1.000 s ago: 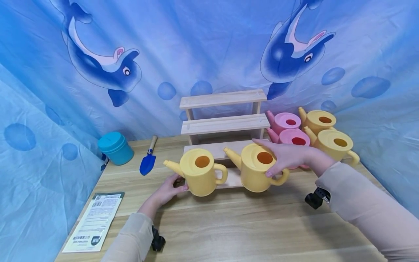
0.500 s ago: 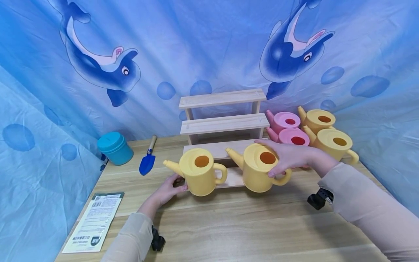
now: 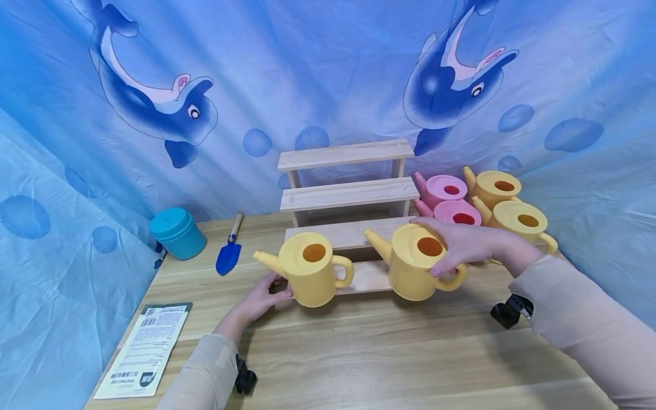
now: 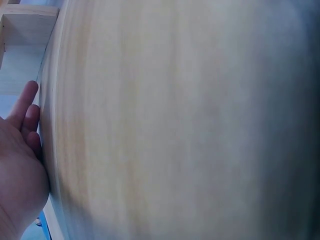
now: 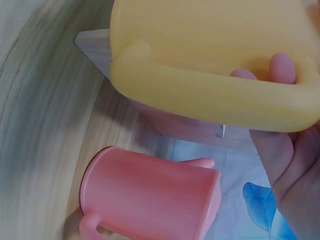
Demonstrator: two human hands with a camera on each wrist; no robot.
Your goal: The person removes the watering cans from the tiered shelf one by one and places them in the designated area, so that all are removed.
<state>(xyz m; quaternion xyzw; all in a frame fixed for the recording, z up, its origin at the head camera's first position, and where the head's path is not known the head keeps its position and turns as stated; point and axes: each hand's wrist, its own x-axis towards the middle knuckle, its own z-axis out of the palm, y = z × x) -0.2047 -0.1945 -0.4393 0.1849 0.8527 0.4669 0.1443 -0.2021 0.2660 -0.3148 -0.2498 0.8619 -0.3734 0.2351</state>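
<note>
My right hand [image 3: 458, 245] grips a yellow watering can [image 3: 411, 273] at the right part of the lowest step of a wooden stepped stand [image 3: 353, 232]. In the right wrist view, fingertips show through the loop of its handle [image 5: 200, 95]. Its spout points left. Another yellow watering can [image 3: 310, 276] is at the left end of that step, spout also to the left. Beside this end rests my left hand [image 3: 261, 299], low by the tabletop, its thumb near the can. In the left wrist view, the left hand's fingers [image 4: 25, 107] are loosely extended and hold nothing visible.
Two pink watering cans [image 3: 458, 213] and two more yellow ones [image 3: 520, 219] stand right of the stand. On the left are a teal lidded pot [image 3: 177, 233], a blue trowel [image 3: 228, 256] and a printed packet [image 3: 146, 350]. A dolphin-patterned curtain [image 3: 307, 68] hangs behind.
My right hand has shifted the held watering can a little to the right, widening the gap between the two front cans. The left hand stays by the stand's left end.
</note>
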